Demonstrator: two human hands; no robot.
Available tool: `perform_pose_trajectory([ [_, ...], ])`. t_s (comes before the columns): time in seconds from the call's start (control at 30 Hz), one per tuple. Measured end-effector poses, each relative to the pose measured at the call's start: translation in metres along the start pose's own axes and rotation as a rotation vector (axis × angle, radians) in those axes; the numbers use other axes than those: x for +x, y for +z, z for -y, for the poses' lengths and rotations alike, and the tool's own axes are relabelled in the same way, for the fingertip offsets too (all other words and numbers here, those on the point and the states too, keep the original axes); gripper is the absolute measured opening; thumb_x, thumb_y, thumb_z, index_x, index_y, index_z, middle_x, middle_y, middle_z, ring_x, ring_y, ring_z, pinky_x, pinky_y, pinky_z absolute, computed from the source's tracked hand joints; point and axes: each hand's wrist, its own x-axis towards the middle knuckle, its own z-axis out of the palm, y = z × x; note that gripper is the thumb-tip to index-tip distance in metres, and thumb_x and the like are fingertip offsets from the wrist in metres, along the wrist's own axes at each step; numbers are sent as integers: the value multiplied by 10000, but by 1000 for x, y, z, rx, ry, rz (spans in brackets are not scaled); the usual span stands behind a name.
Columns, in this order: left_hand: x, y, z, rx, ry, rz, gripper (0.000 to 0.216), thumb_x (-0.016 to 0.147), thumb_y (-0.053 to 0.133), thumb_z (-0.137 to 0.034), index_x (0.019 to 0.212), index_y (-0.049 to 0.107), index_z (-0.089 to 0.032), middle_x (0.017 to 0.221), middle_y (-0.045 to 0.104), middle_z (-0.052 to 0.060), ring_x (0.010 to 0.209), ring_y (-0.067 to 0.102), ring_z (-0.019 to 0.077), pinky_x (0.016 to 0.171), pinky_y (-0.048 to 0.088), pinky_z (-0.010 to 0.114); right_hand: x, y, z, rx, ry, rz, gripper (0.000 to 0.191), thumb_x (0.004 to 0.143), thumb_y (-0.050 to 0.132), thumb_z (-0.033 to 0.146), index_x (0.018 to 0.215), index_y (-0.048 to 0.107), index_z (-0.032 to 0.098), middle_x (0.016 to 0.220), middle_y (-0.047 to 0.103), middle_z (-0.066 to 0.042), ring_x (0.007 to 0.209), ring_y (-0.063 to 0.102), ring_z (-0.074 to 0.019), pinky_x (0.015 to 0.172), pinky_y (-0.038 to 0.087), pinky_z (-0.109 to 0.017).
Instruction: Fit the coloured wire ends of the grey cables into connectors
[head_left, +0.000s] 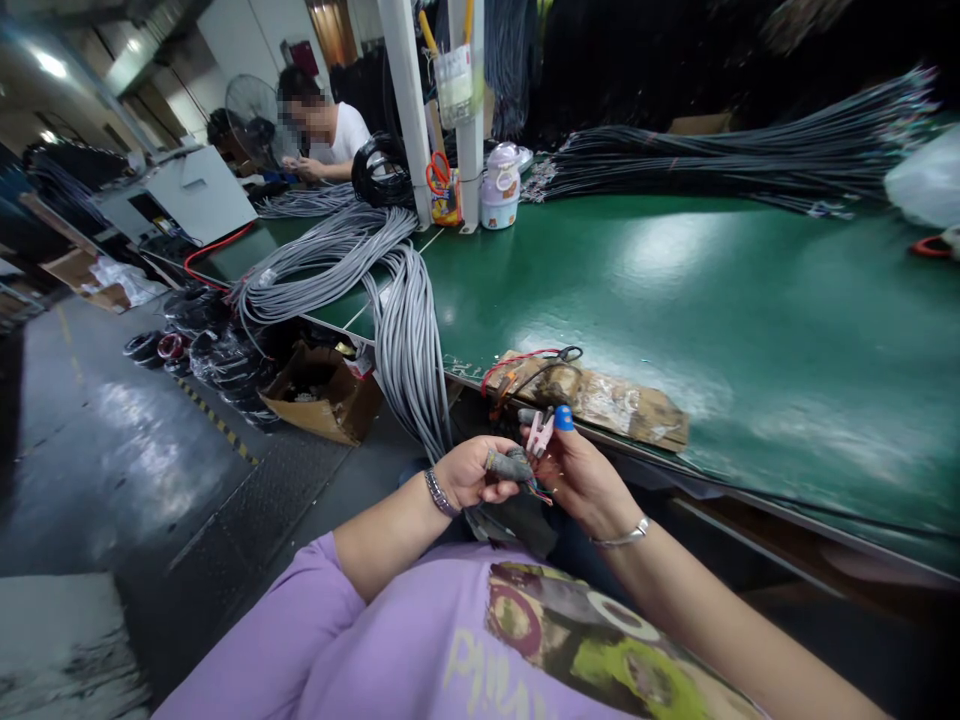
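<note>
My left hand, its thumb in a worn grey wrap, is closed on a cable end with thin coloured wires sticking out. Close against it, my right hand wears a blue cover on one fingertip. Its fingers are closed around a small pale-pink tool like a clip, right above the coloured wires. Whether the tool touches the wires is too small to tell. A bundle of grey cables hangs over the bench edge to the left of my hands.
A worn wooden board with red and black leads lies along the front edge of the green bench. Black cables lie at the back. A cup stands by the post; a co-worker sits beyond. A cardboard box is below.
</note>
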Motion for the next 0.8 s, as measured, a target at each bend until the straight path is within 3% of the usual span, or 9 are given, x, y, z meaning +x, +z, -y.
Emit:
perform_pose_trajectory([
  [0.23,2,0,2,-11,-31,15,305,534,737,-279,737,558,-138,411,493,-21,270,358,64,280,171,166,-2,3,0,63,41,-53,438,578,782,605,708,671,201,701,661,-34,622,588,-171,601,517,-294],
  [0.4,-4,0,3,16,11,-11,309,538,738,-298,731,556,-140,406,494,-26,262,355,59,284,176,168,-8,-2,1,94,102,71,510,601,711,689,752,684,203,694,652,-24,589,562,-147,560,485,-271],
  [0.57,-18,7,14,84,86,-95,357,572,755,-391,682,529,-137,438,533,-8,267,378,63,283,196,174,-13,-9,3,91,169,175,540,642,668,705,792,702,187,742,663,-40,617,574,-139,576,481,-255],
  [0.8,-25,29,26,48,250,-340,433,570,771,-470,686,496,-157,471,548,-33,292,404,60,296,249,166,-20,-7,3,32,159,233,367,697,721,561,770,694,202,702,634,-9,592,525,-114,553,449,-236],
])
